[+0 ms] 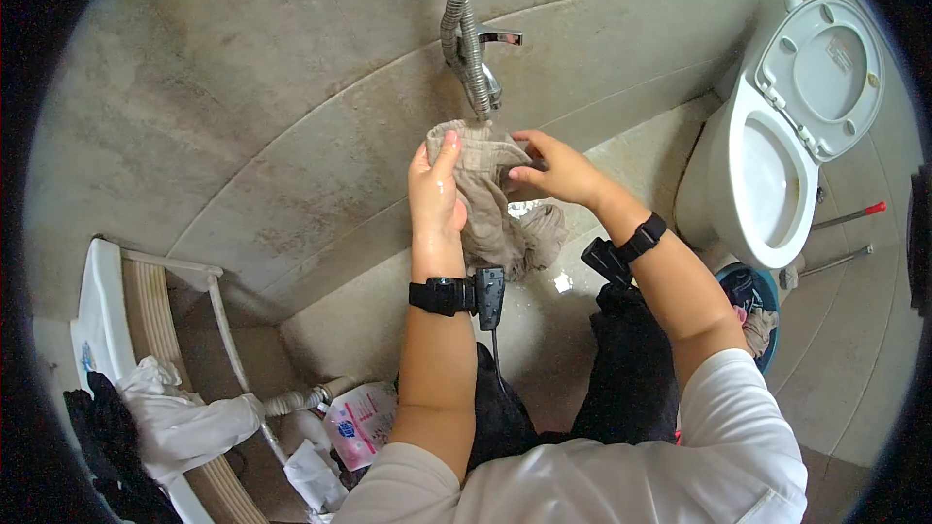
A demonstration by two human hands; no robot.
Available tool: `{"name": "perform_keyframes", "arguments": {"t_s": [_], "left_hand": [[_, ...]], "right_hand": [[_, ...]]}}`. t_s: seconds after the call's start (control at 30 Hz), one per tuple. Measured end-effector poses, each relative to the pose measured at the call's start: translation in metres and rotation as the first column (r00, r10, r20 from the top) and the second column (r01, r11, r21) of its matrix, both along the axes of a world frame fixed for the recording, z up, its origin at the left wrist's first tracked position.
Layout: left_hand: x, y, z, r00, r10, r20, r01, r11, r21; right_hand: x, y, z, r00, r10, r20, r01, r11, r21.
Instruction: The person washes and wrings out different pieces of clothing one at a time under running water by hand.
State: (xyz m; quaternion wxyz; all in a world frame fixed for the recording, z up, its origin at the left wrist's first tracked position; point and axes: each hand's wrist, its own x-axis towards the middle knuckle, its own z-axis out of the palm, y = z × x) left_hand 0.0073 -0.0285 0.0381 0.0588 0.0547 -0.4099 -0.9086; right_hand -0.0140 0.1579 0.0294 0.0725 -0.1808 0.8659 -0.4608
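Rinsing seems the step in hand; the next move likely calls for turning fresh folds upward. Left hand (pixel 435 189): clasping the beige garment (pixel 482 196) by its band, thumb in front. Garment: crumpled, wet-looking, band directly beneath the metal hose (pixel 476 78), lower folds bunched below. Right hand (pixel 561 173): at the garment's right edge; cannot tell whether pinching.

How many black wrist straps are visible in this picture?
2. The left strap is around the left wrist, just behind the hand holding the beige cloth. The right strap is around the right wrist. I see no others.
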Motion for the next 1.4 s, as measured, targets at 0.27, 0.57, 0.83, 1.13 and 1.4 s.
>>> {"name": "perform_keyframes", "arguments": {"t_s": [0.27,0.57,0.83,1.13,1.4], "left_hand": [[-0.002,-0.003,-0.007,1.000,0.000,-0.002,-0.001,0.992,-0.124],[-0.001,-0.009,-0.018,0.990,0.003,-0.142,-0.136,0.293,-0.946],[0.001,-0.008,-0.012,0.983,-0.158,-0.097,-0.014,0.459,-0.888],[-0.006,-0.013,-0.019,0.990,0.140,0.000,-0.112,0.795,-0.596],[-0.007,-0.019,-0.020,0.980,0.197,-0.004,-0.162,0.796,-0.583]], "right_hand": [[-0.014,0.003,-0.005,0.988,-0.139,-0.069,0.154,0.922,0.354],[-0.010,-0.012,0.039,0.975,-0.106,-0.197,0.166,0.933,0.320],[-0.017,-0.039,0.047,0.977,-0.004,-0.211,0.072,0.946,0.316],[-0.034,-0.005,0.017,0.989,0.114,0.094,-0.128,0.978,0.166],[-0.036,0.028,0.003,0.953,0.015,0.302,-0.006,0.999,-0.031]]}}
